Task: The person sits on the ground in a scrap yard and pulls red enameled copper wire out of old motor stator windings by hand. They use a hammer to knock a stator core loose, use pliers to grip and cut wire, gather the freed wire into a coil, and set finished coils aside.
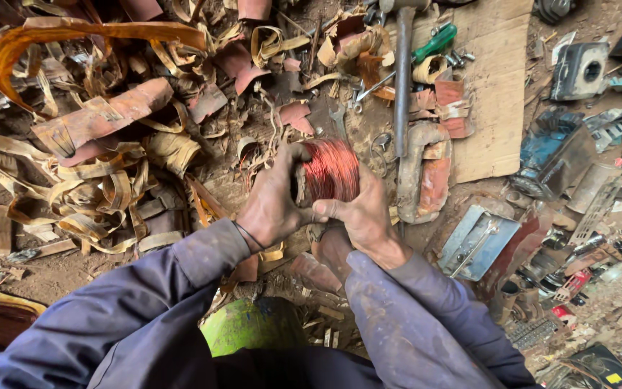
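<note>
Copper wire coil (331, 171) held low over the dirt floor (59, 274), gripped from both sides. Left hand (273, 202) clasped on its left end, right hand (360, 216) under its right side, fingers (325, 210) curled tight. Beside it, long metal bar (402, 79), cardboard sheet (494, 86), paper strips (102, 194).

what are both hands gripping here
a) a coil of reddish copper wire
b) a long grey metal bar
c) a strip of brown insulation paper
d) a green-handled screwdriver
a: the left hand and the right hand both close around the coil of reddish copper wire, while the green-handled screwdriver and the long grey metal bar lie untouched on the ground beyond it.
</note>
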